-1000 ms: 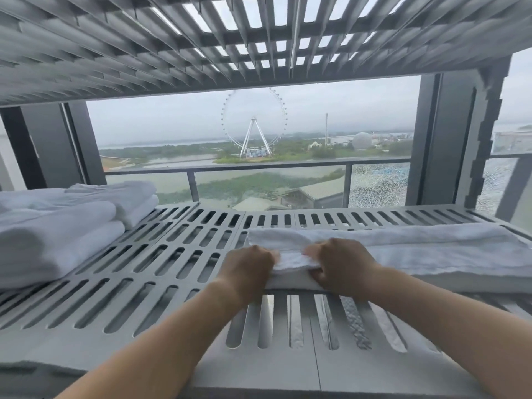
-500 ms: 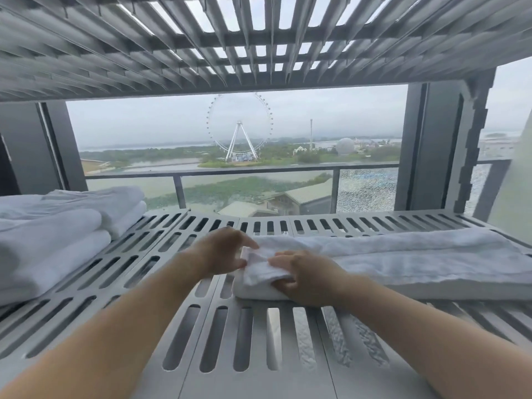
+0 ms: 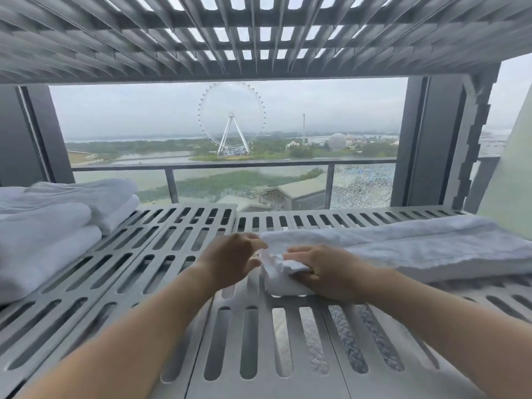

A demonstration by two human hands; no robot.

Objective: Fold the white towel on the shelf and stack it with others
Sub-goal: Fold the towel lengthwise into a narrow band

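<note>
A long white towel (image 3: pixel 417 249) lies folded lengthwise on the right half of the slatted grey shelf (image 3: pixel 161 272). My right hand (image 3: pixel 328 272) grips its bunched left end, fingers curled over the cloth. My left hand (image 3: pixel 233 260) sits just left of that end, fingers spread and touching the towel's corner. A stack of folded white towels (image 3: pixel 54 226) rests at the shelf's far left.
A second slatted shelf (image 3: pixel 230 36) hangs low overhead. Dark uprights (image 3: pixel 426 139) frame the right side, with a window and balcony rail (image 3: pixel 230 165) behind. Bare shelf lies between the stack and my hands.
The towel's left end has been lifted and bunched under my right hand. My left hand let go of its grip and opened beside the end. The view shifted slightly left.
</note>
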